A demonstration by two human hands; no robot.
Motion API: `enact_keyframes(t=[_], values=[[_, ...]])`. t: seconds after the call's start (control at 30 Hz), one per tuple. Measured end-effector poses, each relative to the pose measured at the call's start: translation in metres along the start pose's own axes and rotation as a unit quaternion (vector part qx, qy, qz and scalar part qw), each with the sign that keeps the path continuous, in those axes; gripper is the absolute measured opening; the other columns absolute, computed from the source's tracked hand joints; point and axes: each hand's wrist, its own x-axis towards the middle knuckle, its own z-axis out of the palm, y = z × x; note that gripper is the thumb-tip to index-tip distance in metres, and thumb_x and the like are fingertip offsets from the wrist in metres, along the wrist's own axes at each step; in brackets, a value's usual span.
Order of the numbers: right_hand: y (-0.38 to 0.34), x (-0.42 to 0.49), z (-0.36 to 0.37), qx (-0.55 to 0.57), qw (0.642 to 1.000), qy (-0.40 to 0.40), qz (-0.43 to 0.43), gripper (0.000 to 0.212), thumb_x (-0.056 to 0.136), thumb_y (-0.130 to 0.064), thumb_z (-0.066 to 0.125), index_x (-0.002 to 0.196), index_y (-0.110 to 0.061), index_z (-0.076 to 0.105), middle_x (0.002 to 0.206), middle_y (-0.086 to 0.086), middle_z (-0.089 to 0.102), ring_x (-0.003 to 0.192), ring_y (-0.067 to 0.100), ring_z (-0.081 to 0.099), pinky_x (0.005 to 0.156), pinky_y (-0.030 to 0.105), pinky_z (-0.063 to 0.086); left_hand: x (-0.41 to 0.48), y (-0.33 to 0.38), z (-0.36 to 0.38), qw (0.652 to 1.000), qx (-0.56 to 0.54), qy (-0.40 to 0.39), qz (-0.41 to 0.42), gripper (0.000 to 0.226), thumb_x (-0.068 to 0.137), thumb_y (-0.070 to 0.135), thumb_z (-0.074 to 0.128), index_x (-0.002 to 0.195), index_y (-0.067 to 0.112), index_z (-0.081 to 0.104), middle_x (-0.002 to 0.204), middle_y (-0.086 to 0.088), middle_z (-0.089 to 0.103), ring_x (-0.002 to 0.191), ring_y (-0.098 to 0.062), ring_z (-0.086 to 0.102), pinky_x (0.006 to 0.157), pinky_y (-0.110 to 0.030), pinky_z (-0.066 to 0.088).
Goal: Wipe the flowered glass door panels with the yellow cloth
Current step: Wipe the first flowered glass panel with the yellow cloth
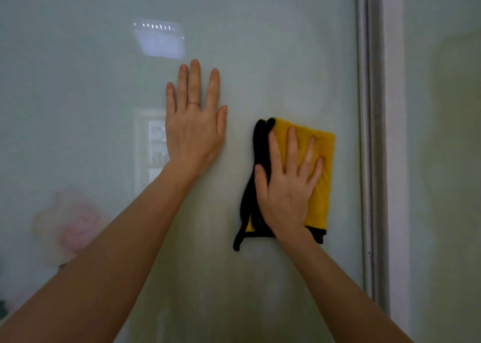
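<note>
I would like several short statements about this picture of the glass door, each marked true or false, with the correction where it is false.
1. The right hand presses the cloth flat on the glass. True.
2. The left hand holds a second cloth. False: it rests bare and flat on the glass.
3. The cloth lies left of the left hand. False: it lies to its right, near the frame.
4. A pink flower shows at the lower left of the glass. True.
</note>
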Motion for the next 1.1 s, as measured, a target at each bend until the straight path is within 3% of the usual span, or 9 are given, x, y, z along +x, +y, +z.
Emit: enact_keyframes(t=[0.1,0.2,0.3,0.37,0.43,0.53,0.63,0.83,1.1], values=[[-0.013,-0.037,-0.009,0.030,0.987,-0.054,-0.146,0.060,0.102,-0.047,0.045,0.158,-0.025,0.038,0.167,0.008,0.028,0.154,0.043,0.019,0.121,0.066,0.017,0.001,-0.001,0.000,1.000,-0.008,-0.001,0.002,0.059,0.105,0.037,0.028,0.160,0.014,0.024,0.165,-0.022,0.016,0.153,-0.038,0.014,0.123,-0.050,0.007],[0.002,-0.055,-0.018,0.065,0.941,-0.102,-0.315,0.059,0.101,-0.045,0.052,0.156,-0.027,0.043,0.166,0.005,0.029,0.155,0.038,0.020,0.121,0.064,0.018,0.000,-0.004,-0.001,1.000,-0.016,0.005,0.006,0.058,0.105,0.036,0.030,0.159,0.014,0.028,0.164,-0.022,0.020,0.152,-0.038,0.018,0.123,-0.050,0.009],[0.027,-0.035,-0.016,0.080,0.912,-0.109,-0.387,0.056,0.100,-0.045,0.052,0.153,-0.029,0.046,0.165,0.003,0.033,0.154,0.034,0.024,0.122,0.060,0.020,-0.001,-0.005,-0.001,1.000,-0.021,0.012,0.012,0.058,0.104,0.036,0.032,0.157,0.013,0.032,0.163,-0.022,0.023,0.151,-0.039,0.022,0.122,-0.050,0.011],[0.030,-0.014,-0.012,0.077,0.945,-0.077,-0.307,0.054,0.101,-0.044,0.049,0.153,-0.027,0.047,0.164,0.005,0.035,0.154,0.035,0.026,0.121,0.061,0.022,0.000,-0.007,0.000,1.000,-0.018,0.020,0.015,0.057,0.104,0.035,0.034,0.157,0.013,0.034,0.163,-0.022,0.025,0.151,-0.039,0.023,0.122,-0.051,0.013],[0.020,0.002,-0.007,0.057,0.985,-0.030,-0.158,0.055,0.101,-0.044,0.047,0.153,-0.025,0.047,0.163,0.007,0.036,0.152,0.037,0.027,0.120,0.062,0.022,0.000,-0.008,-0.001,0.999,-0.021,0.021,0.015,0.057,0.104,0.035,0.035,0.157,0.013,0.034,0.163,-0.022,0.025,0.151,-0.039,0.023,0.122,-0.051,0.013],[-0.005,0.008,-0.001,0.024,0.999,0.000,-0.037,0.057,0.102,-0.044,0.045,0.155,-0.023,0.044,0.164,0.010,0.035,0.152,0.042,0.025,0.120,0.065,0.020,-0.001,-0.011,-0.004,0.999,-0.028,-0.001,0.022,0.058,0.105,0.036,0.030,0.158,0.015,0.029,0.165,-0.019,0.020,0.153,-0.036,0.018,0.123,-0.048,0.009],[-0.028,-0.015,-0.004,0.023,0.997,-0.026,-0.063,0.061,0.101,-0.047,0.046,0.157,-0.025,0.040,0.166,0.010,0.030,0.153,0.045,0.020,0.121,0.067,0.016,-0.001,-0.016,-0.006,0.999,-0.032,-0.004,0.031,0.057,0.105,0.036,0.031,0.158,0.016,0.030,0.165,-0.019,0.020,0.153,-0.035,0.019,0.123,-0.048,0.012],[-0.019,-0.043,-0.015,0.073,0.945,-0.093,-0.306,0.057,0.099,-0.048,0.054,0.154,-0.034,0.045,0.166,0.002,0.031,0.155,0.037,0.021,0.122,0.064,0.017,-0.001,-0.022,-0.009,0.999,-0.014,-0.022,0.038,0.057,0.106,0.039,0.027,0.159,0.021,0.027,0.166,-0.014,0.018,0.154,-0.031,0.017,0.123,-0.051,0.009],[-0.067,-0.039,-0.005,0.049,0.994,-0.042,-0.085,0.058,0.101,-0.047,0.049,0.155,-0.027,0.044,0.165,0.008,0.032,0.153,0.041,0.024,0.121,0.065,0.018,0.002,-0.027,-0.007,0.999,-0.005,0.008,0.053,0.055,0.105,0.038,0.032,0.157,0.020,0.035,0.164,-0.017,0.026,0.151,-0.034,0.025,0.121,-0.053,0.015]])
